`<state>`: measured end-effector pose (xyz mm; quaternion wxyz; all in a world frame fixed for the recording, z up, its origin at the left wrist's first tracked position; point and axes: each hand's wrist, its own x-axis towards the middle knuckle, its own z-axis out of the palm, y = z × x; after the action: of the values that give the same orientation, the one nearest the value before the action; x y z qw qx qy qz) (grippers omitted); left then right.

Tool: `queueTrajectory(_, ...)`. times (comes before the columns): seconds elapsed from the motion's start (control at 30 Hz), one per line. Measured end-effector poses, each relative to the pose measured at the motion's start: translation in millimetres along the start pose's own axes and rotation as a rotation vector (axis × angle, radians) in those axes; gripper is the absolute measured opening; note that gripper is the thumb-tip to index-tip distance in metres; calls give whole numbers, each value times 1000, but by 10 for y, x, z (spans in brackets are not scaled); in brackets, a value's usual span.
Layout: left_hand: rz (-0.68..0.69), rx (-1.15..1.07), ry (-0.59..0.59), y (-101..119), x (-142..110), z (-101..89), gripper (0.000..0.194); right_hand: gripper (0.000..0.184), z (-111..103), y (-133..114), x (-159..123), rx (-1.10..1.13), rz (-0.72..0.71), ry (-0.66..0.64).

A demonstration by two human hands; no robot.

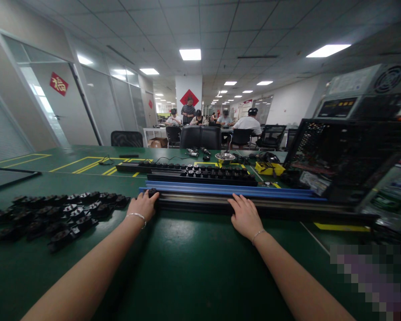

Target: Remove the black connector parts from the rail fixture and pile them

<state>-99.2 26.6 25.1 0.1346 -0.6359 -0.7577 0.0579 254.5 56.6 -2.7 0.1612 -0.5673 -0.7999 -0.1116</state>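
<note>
A long black rail with a shiny metal strip along its top lies crosswise in front of me. At its left end, my left hand closes its thumb and fingers around a small round black module. My right hand is on the middle of the rail, fingers over its top and thumb at the front side; the underside of the grip is hidden. Just behind the black rail runs a blue rail. Many loose black socket-like modules are spread out left of my left hand.
Further back lie black strips fitted with modules, a metal bowl and a yellow tray. An open computer case and a clear plastic bottle stand at the right. Several people sit at far tables, and one stands.
</note>
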Motion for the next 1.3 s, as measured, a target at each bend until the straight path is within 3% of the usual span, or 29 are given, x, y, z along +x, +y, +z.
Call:
queueTrajectory(0.23,-16,-2,-12,-130,12,26,63,54,-11,-8,-4,2,-4,-1)
queueTrajectory(1.3,-50,-29,-36,-287,27,85,65,54,-14,-2,-7,3,4,-18)
